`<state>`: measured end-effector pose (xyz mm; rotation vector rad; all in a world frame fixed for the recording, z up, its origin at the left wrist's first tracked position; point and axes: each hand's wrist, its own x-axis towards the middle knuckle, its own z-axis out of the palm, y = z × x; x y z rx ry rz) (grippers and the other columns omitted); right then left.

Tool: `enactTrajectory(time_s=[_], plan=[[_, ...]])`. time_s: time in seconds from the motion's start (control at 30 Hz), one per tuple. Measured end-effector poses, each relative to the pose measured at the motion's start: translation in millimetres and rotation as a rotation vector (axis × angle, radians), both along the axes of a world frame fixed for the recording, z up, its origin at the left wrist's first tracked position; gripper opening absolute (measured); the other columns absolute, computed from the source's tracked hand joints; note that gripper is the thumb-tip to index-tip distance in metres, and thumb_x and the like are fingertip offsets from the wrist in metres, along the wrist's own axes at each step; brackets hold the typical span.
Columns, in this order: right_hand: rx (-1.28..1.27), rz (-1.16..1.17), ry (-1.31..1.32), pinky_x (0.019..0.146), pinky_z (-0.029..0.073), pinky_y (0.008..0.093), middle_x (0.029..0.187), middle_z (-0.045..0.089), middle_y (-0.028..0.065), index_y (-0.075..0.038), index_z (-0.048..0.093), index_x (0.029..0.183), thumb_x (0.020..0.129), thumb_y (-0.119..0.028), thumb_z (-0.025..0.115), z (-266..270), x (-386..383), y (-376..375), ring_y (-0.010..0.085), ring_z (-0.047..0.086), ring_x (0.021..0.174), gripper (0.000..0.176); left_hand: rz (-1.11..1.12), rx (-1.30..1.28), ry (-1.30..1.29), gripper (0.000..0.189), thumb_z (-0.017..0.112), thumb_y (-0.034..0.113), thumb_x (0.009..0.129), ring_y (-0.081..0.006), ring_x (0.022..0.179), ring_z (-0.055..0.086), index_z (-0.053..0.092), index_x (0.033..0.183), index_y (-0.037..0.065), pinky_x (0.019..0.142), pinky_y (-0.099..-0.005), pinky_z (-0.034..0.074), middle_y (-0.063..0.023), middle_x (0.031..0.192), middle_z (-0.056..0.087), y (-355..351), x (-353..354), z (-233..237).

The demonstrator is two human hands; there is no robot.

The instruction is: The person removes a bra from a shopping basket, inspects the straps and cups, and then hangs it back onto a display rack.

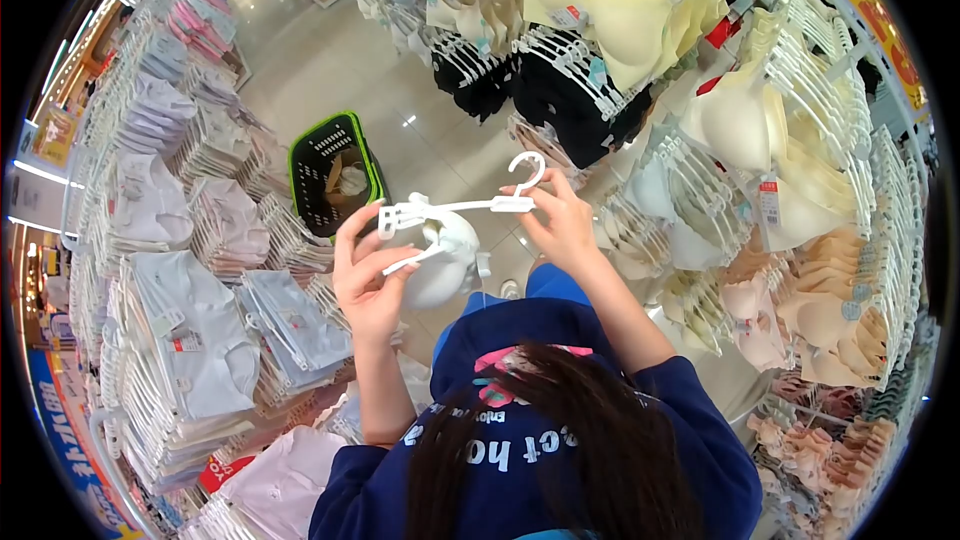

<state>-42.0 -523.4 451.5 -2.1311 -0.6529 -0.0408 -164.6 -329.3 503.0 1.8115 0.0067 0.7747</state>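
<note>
One white hanger carrying a pale bra is held over the shiny floor, left hand pinching its clip end, right hand pinching beside the hook. Beyond stands a green basket holding pale items; garment racks line the aisle.

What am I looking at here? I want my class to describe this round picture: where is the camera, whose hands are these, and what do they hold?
No machine here: one camera sits on a person's head and looks down, so the picture bends round, with their hair and blue sweatshirt at the bottom. Their left hand and right hand together hold a white hanger carrying a white bra. A green basket stands on the shop floor. Racks of garments hang on both sides.
</note>
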Motion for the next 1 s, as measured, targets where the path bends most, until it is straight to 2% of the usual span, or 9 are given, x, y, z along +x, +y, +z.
enactTrajectory(time_s=[0.1,0.2,0.3,0.33,0.4,0.53,0.67,0.77,1.0], plan=[[0.025,0.027,0.012,0.066,0.048,0.0283,0.094,0.053,0.0039,-0.017,0.067,0.091,0.074,-0.011,0.059,-10.7,-5.7,-1.4,0.0207,0.060,0.078,0.020,0.032,-0.091,0.045,0.014,0.062,-0.008,0.071,-0.0162,0.080,0.058,0.064,0.084,-0.004,0.070,-0.0236,0.045,-0.0118,0.093,0.059,-1.0,2.4,-9.9],[-0.088,0.134,0.114,0.073,0.048,0.0289,0.110,0.051,0.0043,-0.016,0.060,0.108,0.076,-0.009,0.059,-16.5,-3.4,-6.3,0.0193,0.059,0.087,0.033,0.069,-0.099,0.046,0.014,0.063,-0.008,0.071,-0.0153,0.080,0.058,0.064,0.084,-0.004,0.069,-0.0221,0.044,-0.0104,0.090,0.060,-3.8,2.7,-10.9],[0.625,0.365,0.620,0.084,0.043,0.0344,0.119,0.043,0.0053,-0.011,0.044,0.124,0.075,-0.010,0.063,-20.1,3.9,-17.4,0.0192,0.053,0.101,0.052,0.071,-0.038,0.060,0.012,0.063,-0.008,0.070,-0.0140,0.078,0.057,0.064,0.082,-0.004,0.067,-0.0213,0.044,-0.0097,0.089,0.061,-3.0,1.5,-10.5],[0.620,0.324,0.597,0.093,0.036,0.0375,0.129,0.033,0.0069,-0.007,0.029,0.132,0.076,-0.006,0.063,-13.7,10.1,-25.2,0.0193,0.041,0.114,0.065,0.069,-0.017,0.068,0.012,0.064,-0.008,0.070,-0.0138,0.078,0.057,0.064,0.081,-0.004,0.066,-0.0211,0.044,-0.0097,0.089,0.061,-3.1,0.4,-10.4],[0.694,0.197,0.378,0.093,0.036,0.0381,0.127,0.037,0.0077,-0.007,0.038,0.127,0.077,-0.008,0.061,9.6,15.4,-23.4,0.0207,0.040,0.114,0.055,0.064,0.051,0.133,0.012,0.064,-0.008,0.068,-0.0133,0.075,0.058,0.065,0.079,-0.002,0.063,-0.0211,0.045,-0.0089,0.087,0.061,-7.5,-0.6,-6.3],[0.447,0.471,0.090,0.085,0.041,0.0326,0.109,0.052,0.0111,-0.004,0.050,0.114,0.079,-0.014,0.061,36.3,1.6,13.7,0.0223,0.050,0.101,0.038,-0.003,0.187,0.168,0.015,0.064,-0.008,0.066,-0.0131,0.072,0.058,0.065,0.079,0.000,0.059,-0.0207,0.045,-0.0079,0.085,0.061,-17.6,5.4,-9.1],[0.355,0.659,0.282,0.064,0.045,0.0284,0.092,0.057,0.0100,-0.004,0.055,0.104,0.083,-0.013,0.057,22.4,-5.4,40.1,0.0174,0.057,0.070,0.023,-0.028,0.197,0.138,0.013,0.064,-0.008,0.068,-0.0103,0.073,0.056,0.063,0.080,-0.003,0.057,-0.0186,0.042,-0.0068,0.086,0.061,-21.2,10.0,-8.5],[0.489,0.594,0.160,0.057,0.044,0.0283,0.087,0.056,0.0094,-0.003,0.057,0.098,0.084,-0.012,0.056,25.1,-14.1,42.1,0.0166,0.055,0.063,0.017,-0.066,0.115,0.207,0.013,0.064,-0.008,0.068,-0.0109,0.074,0.056,0.063,0.080,-0.003,0.058,-0.0189,0.042,-0.0072,0.086,0.061,-19.0,8.4,-7.8],[0.443,0.450,-0.085,0.053,0.044,0.0290,0.084,0.051,0.0102,-0.002,0.053,0.095,0.081,-0.007,0.057,23.2,-5.1,6.6,0.0215,0.053,0.059,0.016,-0.148,0.119,0.194,0.013,0.064,-0.006,0.068,-0.0130,0.073,0.058,0.065,0.081,-0.001,0.061,-0.0216,0.045,-0.0097,0.087,0.063,-45.3,26.7,-5.7]])
